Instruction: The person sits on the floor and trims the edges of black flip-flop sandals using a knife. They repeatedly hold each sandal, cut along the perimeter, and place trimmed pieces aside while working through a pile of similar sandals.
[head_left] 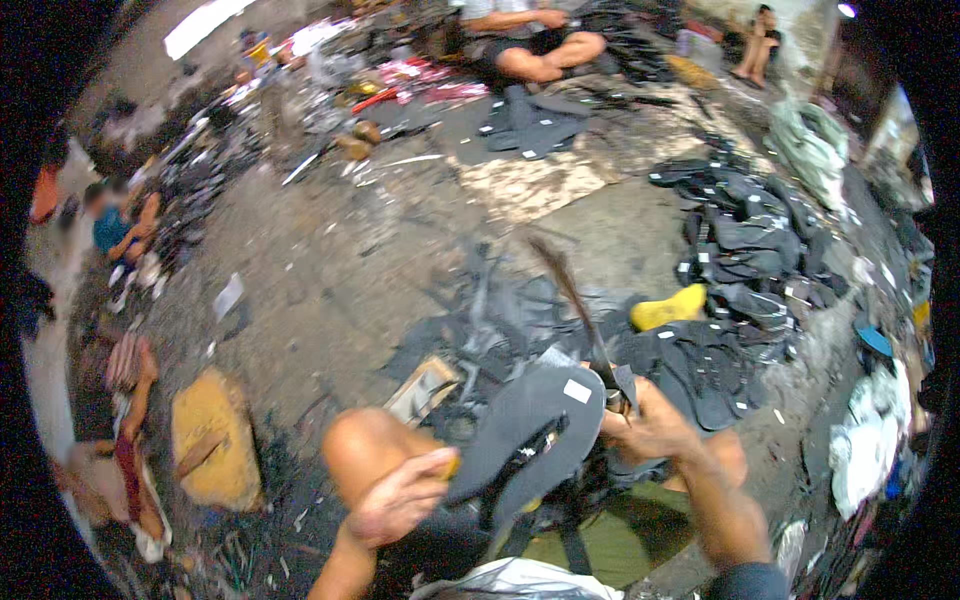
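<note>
A dark grey flip-flop sole (535, 420) with a white label stands tilted between my bent knees, a long slot running down its middle. My left hand (400, 497) is closed at its lower left end, with a small yellow piece (450, 466) at the fingertips; what exactly it is cannot be made out. My right hand (648, 425) wraps round the handle end of a long, thin, dark-bladed knife (577, 300), blurred toward its tip. The blade points up and away, beside the top of the sole, and the right fingers are close against the sole's edge.
Black offcuts (480, 315) lie heaped beyond my knees. A pile of dark flip-flops (745, 235) and a yellow piece (668, 308) are at the right. At left is a worn yellow block (215, 440). A person (540, 45) sits across the floor; others sit farther off.
</note>
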